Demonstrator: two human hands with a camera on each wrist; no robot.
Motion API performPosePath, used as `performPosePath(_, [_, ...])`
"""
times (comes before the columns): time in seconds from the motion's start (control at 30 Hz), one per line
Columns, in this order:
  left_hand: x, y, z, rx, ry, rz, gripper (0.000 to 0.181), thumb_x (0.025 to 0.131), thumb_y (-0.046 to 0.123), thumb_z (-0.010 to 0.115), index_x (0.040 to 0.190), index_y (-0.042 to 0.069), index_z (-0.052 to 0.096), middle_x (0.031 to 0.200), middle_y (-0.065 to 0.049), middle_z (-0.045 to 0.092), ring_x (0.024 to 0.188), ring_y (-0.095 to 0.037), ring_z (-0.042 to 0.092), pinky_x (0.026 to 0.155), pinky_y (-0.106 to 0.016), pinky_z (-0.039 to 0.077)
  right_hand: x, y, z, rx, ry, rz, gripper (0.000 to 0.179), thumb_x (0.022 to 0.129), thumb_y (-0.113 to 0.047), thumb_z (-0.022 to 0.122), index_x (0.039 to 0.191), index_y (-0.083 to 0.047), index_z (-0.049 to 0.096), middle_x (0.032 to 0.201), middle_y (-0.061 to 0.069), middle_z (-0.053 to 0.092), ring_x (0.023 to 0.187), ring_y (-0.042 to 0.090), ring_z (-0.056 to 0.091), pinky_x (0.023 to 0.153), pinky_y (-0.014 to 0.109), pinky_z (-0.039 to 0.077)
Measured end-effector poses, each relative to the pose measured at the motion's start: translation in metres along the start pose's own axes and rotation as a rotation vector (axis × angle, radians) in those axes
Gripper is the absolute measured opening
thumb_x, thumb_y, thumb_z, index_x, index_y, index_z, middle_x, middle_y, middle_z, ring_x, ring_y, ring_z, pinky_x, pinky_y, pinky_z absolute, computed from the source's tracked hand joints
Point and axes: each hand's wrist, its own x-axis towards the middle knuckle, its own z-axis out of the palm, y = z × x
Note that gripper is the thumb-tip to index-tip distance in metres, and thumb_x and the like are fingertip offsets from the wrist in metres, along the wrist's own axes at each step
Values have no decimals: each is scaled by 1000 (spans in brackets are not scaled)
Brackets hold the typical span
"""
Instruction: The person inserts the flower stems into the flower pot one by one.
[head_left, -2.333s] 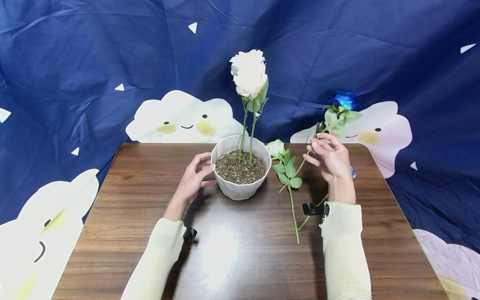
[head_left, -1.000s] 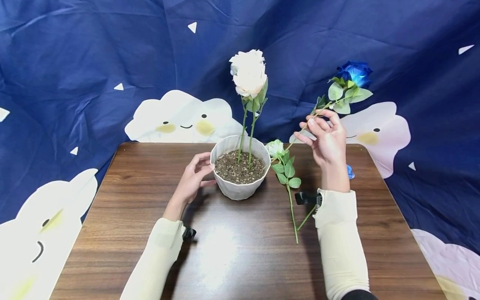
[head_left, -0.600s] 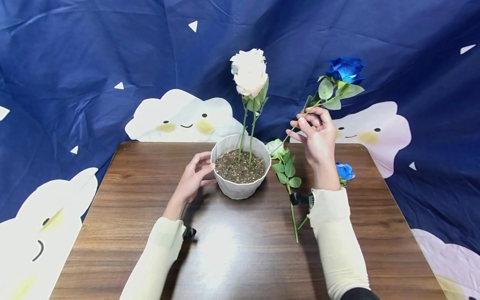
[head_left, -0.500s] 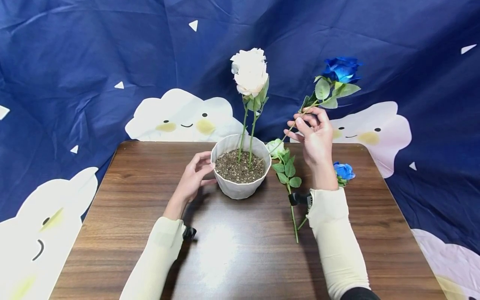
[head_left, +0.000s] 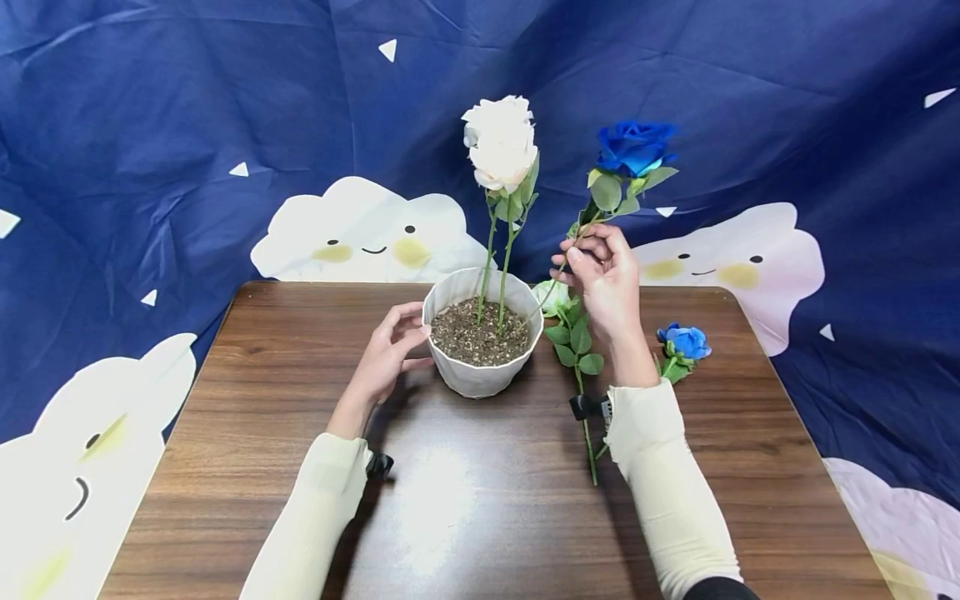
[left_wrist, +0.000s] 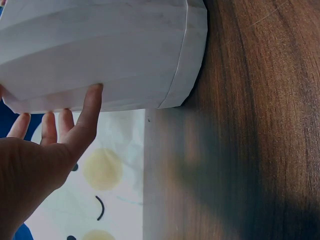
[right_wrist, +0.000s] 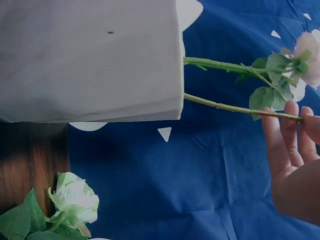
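In the head view a white faceted flowerpot (head_left: 476,381) filled with soil (head_left: 472,333) stands on the table. Two white roses (head_left: 500,142) stand upright in it. My left hand (head_left: 387,350) rests its fingertips on the pot's left side; in the left wrist view the extended fingers (left_wrist: 90,110) touch the wall. My right hand (head_left: 607,279) pinches the stem of a blue rose (head_left: 635,148) between thumb and fingers. The rose leans right, its stem running down inside the pot's right rim. In the right wrist view the pot wall hides the stem's lower end.
A white-green rose (head_left: 553,297) lies on the brown table (head_left: 300,400) just right of the pot. Farther right lies a smaller blue rose (head_left: 685,342), its stem partly under my right forearm. A dark blue cloth (head_left: 187,100) with clouds hangs behind the table.
My right hand has lifted the blue rose off the table and carried it left, bringing its stem end into the pot. The rose is now more upright. My left hand has stayed still.
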Motion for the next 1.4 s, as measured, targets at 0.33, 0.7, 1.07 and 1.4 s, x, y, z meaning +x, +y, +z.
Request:
performPosePath(0.33, [-1, 1, 1, 3, -3, -4, 49, 99, 6, 60, 145, 3, 44, 123, -13, 47, 108, -24, 55, 87, -55, 61, -6, 11, 2, -109, -86, -40, 25, 96, 16, 53, 113, -3, 56, 95, 12, 67, 81, 18, 72, 76, 29, 65])
performPosePath(0.7, [-1, -1, 0, 2, -4, -5, 48, 98, 5, 60, 144, 3, 44, 122, -12, 46, 106, -23, 54, 88, -57, 60, -13, 21, 3, -173, -128, -61, 29, 96, 19, 48, 113, -2, 56, 91, 5, 67, 80, 15, 70, 76, 27, 64])
performPosePath(1.07, [-1, 1, 0, 4, -2, 0, 49, 98, 6, 60, 144, 4, 44, 121, -11, 47, 106, -22, 55, 86, -55, 62, -17, 31, 5, -162, -185, -57, 26, 95, 19, 46, 110, -2, 55, 92, 8, 68, 81, 17, 69, 77, 25, 63])
performPosePath(1.4, [0, 1, 0, 3, -1, -2, 49, 98, 6, 60, 144, 3, 44, 122, -12, 46, 106, -22, 54, 88, -58, 60, -22, 40, 12, -204, -202, -13, 17, 94, 21, 46, 104, 8, 51, 92, 35, 61, 80, 19, 68, 77, 28, 63])
